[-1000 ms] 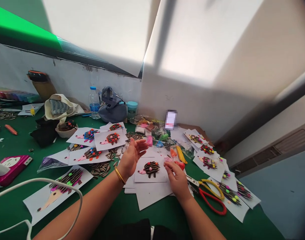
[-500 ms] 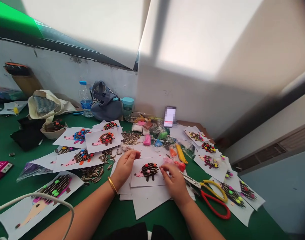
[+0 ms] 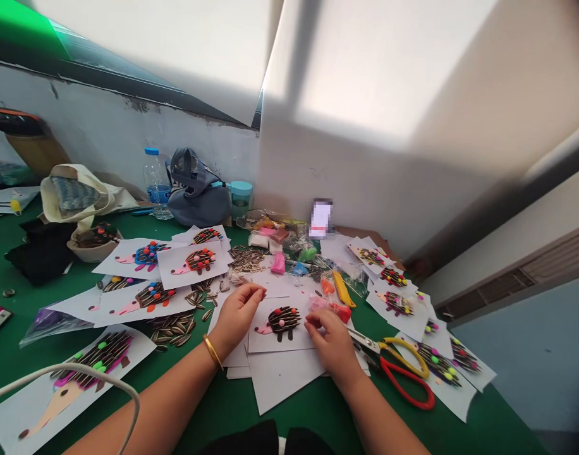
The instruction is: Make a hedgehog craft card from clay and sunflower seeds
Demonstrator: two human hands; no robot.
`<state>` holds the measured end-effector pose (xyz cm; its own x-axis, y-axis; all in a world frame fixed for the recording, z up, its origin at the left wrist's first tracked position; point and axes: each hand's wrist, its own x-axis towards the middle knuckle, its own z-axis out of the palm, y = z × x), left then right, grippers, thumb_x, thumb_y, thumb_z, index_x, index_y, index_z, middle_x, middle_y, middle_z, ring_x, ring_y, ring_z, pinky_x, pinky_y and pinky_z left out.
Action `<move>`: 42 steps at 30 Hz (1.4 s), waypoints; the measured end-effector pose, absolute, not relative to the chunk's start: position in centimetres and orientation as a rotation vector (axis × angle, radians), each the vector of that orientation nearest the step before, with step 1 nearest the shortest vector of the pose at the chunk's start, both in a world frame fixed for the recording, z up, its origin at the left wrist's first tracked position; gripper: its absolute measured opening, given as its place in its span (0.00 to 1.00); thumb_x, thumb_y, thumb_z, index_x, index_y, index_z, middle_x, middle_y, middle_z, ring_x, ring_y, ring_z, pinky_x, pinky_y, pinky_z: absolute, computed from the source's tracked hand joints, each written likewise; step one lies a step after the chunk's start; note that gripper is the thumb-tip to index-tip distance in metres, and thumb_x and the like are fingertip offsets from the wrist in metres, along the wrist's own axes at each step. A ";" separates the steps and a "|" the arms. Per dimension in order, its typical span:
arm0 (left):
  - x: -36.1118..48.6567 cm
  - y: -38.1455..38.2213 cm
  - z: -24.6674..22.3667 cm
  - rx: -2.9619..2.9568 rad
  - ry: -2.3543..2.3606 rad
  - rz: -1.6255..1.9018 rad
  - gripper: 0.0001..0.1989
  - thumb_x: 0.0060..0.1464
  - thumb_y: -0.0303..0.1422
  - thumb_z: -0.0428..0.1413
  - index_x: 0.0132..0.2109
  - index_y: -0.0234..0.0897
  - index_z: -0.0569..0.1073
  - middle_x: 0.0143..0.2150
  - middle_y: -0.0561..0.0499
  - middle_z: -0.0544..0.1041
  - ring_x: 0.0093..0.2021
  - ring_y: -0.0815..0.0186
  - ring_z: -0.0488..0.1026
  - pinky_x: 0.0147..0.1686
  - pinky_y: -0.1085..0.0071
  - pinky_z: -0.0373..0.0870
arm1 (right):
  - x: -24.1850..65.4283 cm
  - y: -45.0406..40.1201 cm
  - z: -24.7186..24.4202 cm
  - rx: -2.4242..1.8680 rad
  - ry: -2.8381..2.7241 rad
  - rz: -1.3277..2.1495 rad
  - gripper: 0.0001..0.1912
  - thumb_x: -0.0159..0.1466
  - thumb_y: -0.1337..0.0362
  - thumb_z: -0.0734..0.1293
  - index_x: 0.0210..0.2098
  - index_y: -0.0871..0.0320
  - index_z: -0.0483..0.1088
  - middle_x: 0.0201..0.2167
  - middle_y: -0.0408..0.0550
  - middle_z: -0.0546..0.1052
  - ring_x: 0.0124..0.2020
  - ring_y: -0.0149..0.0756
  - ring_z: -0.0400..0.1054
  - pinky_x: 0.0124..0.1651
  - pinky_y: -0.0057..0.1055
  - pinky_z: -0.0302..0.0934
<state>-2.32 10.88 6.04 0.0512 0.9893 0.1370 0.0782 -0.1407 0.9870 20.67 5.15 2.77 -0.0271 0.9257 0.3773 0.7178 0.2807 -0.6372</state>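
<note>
A white card point(image 3: 261, 343) lies in front of me, bearing a hedgehog point(image 3: 283, 321) with a pink clay face, dark striped seed spines and small red and pink balls. Beside the card's upper left edge is my left hand point(image 3: 237, 313), its fingertips pressed together. My right hand point(image 3: 334, 341) is at the card's right edge with thumb and index finger pinched. Whatever either hand may hold is too small or hidden to make out. Blank white paper point(image 3: 284, 382) lies under the card. Scissors point(image 3: 403, 366) with yellow and red handles rest beside my right hand.
Finished hedgehog cards lie to the left point(image 3: 192, 265) and right point(image 3: 394, 303). Sunflower seeds point(image 3: 174, 328) are heaped at left. Bags of coloured clay point(image 3: 277, 262) sit ahead, near a phone point(image 3: 320, 218). A white cable point(image 3: 81, 366) crosses the lower left.
The view has turned slightly, so the things at the sides sit a little further left. Both hands stay almost in place around the card, with small finger movements only.
</note>
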 end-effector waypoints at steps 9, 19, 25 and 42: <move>-2.3 10.9 5.8 1.372 1.170 1.220 0.14 0.51 0.44 0.57 0.36 0.38 0.77 0.36 0.47 0.78 0.40 0.57 0.74 0.43 0.62 0.69 | 20.0 5.0 2.9 -1.509 -1.861 0.278 0.06 0.63 0.66 0.63 0.34 0.55 0.72 0.32 0.47 0.78 0.34 0.39 0.71 0.37 0.35 0.65; -2.3 11.0 5.6 1.403 1.162 1.217 0.14 0.52 0.44 0.57 0.37 0.38 0.76 0.36 0.48 0.78 0.40 0.58 0.74 0.43 0.63 0.69 | 19.7 5.1 2.8 -1.526 -1.874 0.316 0.06 0.62 0.67 0.63 0.35 0.55 0.73 0.32 0.46 0.78 0.35 0.40 0.71 0.38 0.35 0.64; -2.3 11.2 5.3 1.443 1.172 1.198 0.14 0.54 0.44 0.56 0.37 0.38 0.76 0.36 0.48 0.78 0.40 0.58 0.74 0.42 0.63 0.69 | 19.8 5.2 2.8 -1.501 -1.861 0.346 0.07 0.64 0.65 0.63 0.38 0.55 0.73 0.34 0.47 0.78 0.36 0.40 0.71 0.40 0.35 0.64; -2.4 11.4 4.7 1.141 1.061 1.222 0.23 0.55 0.52 0.53 0.40 0.35 0.75 0.40 0.45 0.78 0.42 0.59 0.74 0.47 0.63 0.68 | 19.9 5.0 2.9 -1.554 -1.891 0.257 0.09 0.66 0.62 0.61 0.40 0.55 0.74 0.36 0.47 0.79 0.36 0.38 0.72 0.40 0.33 0.63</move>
<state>-2.41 11.37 4.72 0.0663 0.9978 0.0054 -0.1347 0.0036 0.9909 19.93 4.97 2.86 -0.0685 0.9278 0.3667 0.7966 0.2721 -0.5398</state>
